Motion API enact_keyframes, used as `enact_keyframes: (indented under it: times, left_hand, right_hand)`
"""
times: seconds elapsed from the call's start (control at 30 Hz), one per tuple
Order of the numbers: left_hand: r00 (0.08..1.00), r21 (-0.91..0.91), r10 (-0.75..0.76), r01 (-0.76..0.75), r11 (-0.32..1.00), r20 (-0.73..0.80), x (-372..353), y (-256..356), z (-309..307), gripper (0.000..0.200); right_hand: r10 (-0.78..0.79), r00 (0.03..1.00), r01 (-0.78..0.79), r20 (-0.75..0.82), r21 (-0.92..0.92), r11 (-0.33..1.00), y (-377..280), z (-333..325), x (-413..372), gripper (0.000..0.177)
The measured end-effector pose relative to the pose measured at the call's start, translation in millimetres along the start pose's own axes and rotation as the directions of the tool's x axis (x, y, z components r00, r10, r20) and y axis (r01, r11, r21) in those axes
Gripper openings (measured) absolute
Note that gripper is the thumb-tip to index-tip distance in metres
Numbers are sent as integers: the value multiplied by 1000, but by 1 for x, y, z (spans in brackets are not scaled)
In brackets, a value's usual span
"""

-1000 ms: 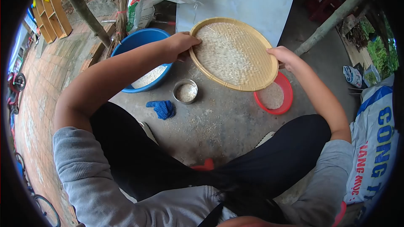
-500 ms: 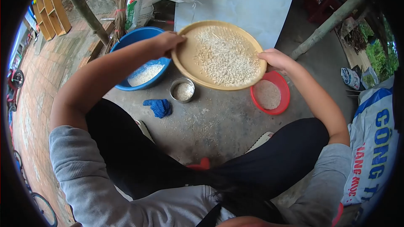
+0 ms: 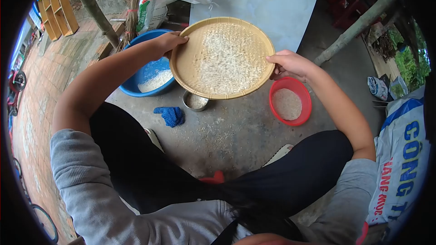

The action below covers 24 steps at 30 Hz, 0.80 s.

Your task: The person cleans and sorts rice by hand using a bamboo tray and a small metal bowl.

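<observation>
A round woven tray (image 3: 184, 66) is held up in the air, with pale grains (image 3: 227, 59) spread over its middle and right side, slightly blurred. My left hand (image 3: 169, 43) grips its left rim, thumb on top. On the right rim my right hand (image 3: 290, 63) is closed, thumb on top and fingers underneath. Behind my left forearm stands a blue basin (image 3: 131, 81) with white grain in it. A small metal bowl (image 3: 200, 103) of grain is partly hidden by the tray's lower edge. The red basin (image 3: 310, 104), holding fine grain, sits below my right hand.
A blue cloth (image 3: 170, 116) lies on the concrete floor (image 3: 218, 140) among scattered grains. Behind the tray is a pale board (image 3: 272, 4), with plastic sacks (image 3: 152, 7) at its left. A wooden pole (image 3: 359, 27) leans at the right, above a large printed sack (image 3: 399, 154).
Both hands have moved the tray left and slightly up. The grains have shifted within it, and the tray now covers part of the metal bowl.
</observation>
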<state>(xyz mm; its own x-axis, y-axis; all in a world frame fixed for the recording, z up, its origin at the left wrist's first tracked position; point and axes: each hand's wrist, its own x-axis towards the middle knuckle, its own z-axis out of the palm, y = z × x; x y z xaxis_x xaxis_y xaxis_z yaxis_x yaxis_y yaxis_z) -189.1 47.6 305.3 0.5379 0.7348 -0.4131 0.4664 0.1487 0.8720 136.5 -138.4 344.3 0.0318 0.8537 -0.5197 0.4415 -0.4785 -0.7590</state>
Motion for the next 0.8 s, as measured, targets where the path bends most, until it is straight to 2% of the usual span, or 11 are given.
enact_keyframes:
  times: [0.03,0.1,0.17,0.3,0.37,0.43,0.5,0.57,0.63,0.73,0.8]
  left_hand:
    - [996,-75,-41,35,997,-79,-6,2,12,27]
    - [999,9,-10,10,1000,-40,-12,8,36,32]
    - [991,-1,17,-17,1000,136,-20,16,59,28]
    - [997,222,-62,49,974,54,-8,16,23,30]
    - [997,135,-4,-6,991,73,2,4,-4,31]
    - [998,-11,-6,6,1000,-62,-10,9,19,29]
    - [1000,143,-3,1,990,14,-21,21,38,28]
    - [993,55,-2,-5,998,116,-27,26,63,26]
    - [996,-3,-13,14,1000,83,-22,23,57,19]
    - [996,57,43,-47,997,83,-11,20,7,26]
    - [999,7,50,-50,999,-21,-17,23,10,28]
  right_hand:
    - [-5,1000,6,-22,53,999,-1,-4,-3,33]
    - [25,993,-12,-117,112,994,16,-21,5,33]
    - [153,965,-127,-215,131,983,39,-30,9,30]
    - [139,969,-124,-207,82,989,33,-10,12,29]
    - [57,998,-60,33,87,994,10,-3,-1,28]
    - [60,997,-64,40,97,993,4,-6,-6,29]
    - [83,993,-68,-82,170,983,23,-23,0,33]
    - [149,984,-126,-97,218,968,44,-37,14,32]
    - [231,972,-204,-53,305,930,42,-35,14,42]
    - [78,997,-80,15,233,969,5,-16,-5,34]
    - [52,995,-68,81,203,977,0,-17,-7,32]
